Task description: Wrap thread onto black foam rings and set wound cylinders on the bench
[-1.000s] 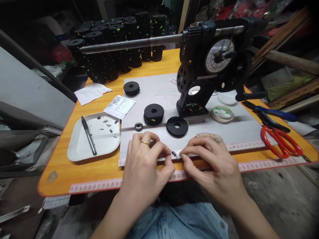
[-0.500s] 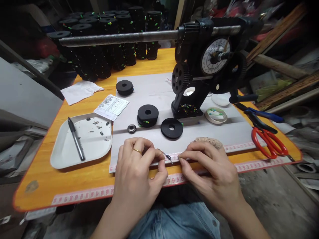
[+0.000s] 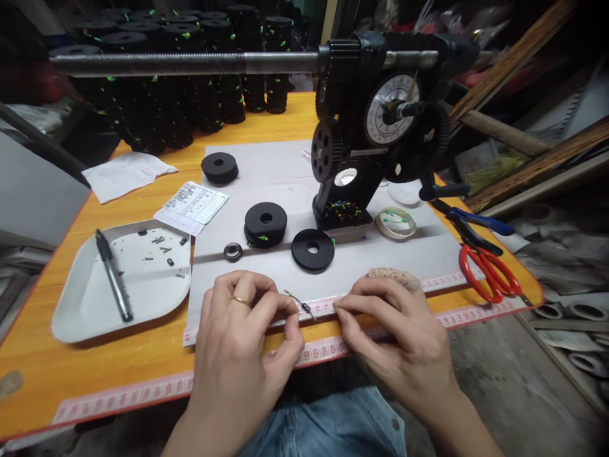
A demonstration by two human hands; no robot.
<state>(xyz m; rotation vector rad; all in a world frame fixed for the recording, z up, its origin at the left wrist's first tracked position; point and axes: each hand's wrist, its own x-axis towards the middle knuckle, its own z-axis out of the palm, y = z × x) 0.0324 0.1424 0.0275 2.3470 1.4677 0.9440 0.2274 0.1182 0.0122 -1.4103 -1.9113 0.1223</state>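
Note:
My left hand (image 3: 247, 346), a ring on one finger, is closed in a pinch near the front edge of the white sheet. My right hand (image 3: 399, 330) faces it, thumb and forefinger pressed together. What either pinch holds is too fine to make out. In the gap between them lies a small black fitting (image 3: 306, 307) on a short thin stem, closer to the left fingertips. Beneath it runs a pink measuring tape (image 3: 326, 307). A beige textured piece (image 3: 394, 275) shows behind my right knuckles. Just beyond my hands are black foam spools (image 3: 264, 219) and a flat black disc (image 3: 299, 254).
A white tray (image 3: 66, 311) at left holds a pen (image 3: 114, 276) and small bits. A black geared machine (image 3: 361, 127) with a dial and crank stands behind. Red-handled scissors (image 3: 490, 273) and blue-handled pliers (image 3: 480, 219) lie right. Several black spool stacks (image 3: 181, 82) fill the back left.
The head view has turned to the right, so the table's things appear further left. The gap between my fingertips has widened slightly. Both hands keep their pinched pose.

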